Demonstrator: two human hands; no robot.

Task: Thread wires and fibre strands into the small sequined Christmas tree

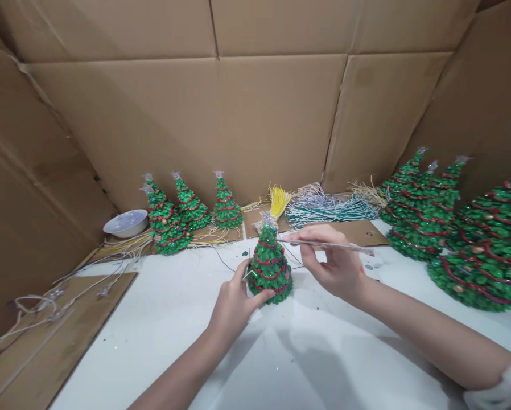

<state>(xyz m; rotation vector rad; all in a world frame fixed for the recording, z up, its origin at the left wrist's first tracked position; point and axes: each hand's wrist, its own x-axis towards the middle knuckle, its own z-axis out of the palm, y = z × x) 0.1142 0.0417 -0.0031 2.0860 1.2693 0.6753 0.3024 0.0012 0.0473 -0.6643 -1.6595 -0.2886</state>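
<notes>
A small green Christmas tree figurine point(270, 262) with red garlands and a clear star on top stands upright on the white table. My left hand point(237, 295) is wrapped round its lower left side, thumb across the front. In my right hand point(330, 259) is a thin paintbrush point(345, 245), pinched like a pen and lying almost level. Its tip points left and comes close to the tree just below the star; whether it touches I cannot tell. Thin dark wires show on both sides behind the tree.
More tree figurines stand at the back left point(226, 205) and the right point(486, 245). Bundles of green-white wires point(324, 210) and yellow wires point(279, 200) lie behind on cardboard. A white bowl point(126, 224) sits far left, near star lights point(104, 290). Cardboard walls point(281, 114) enclose the table.
</notes>
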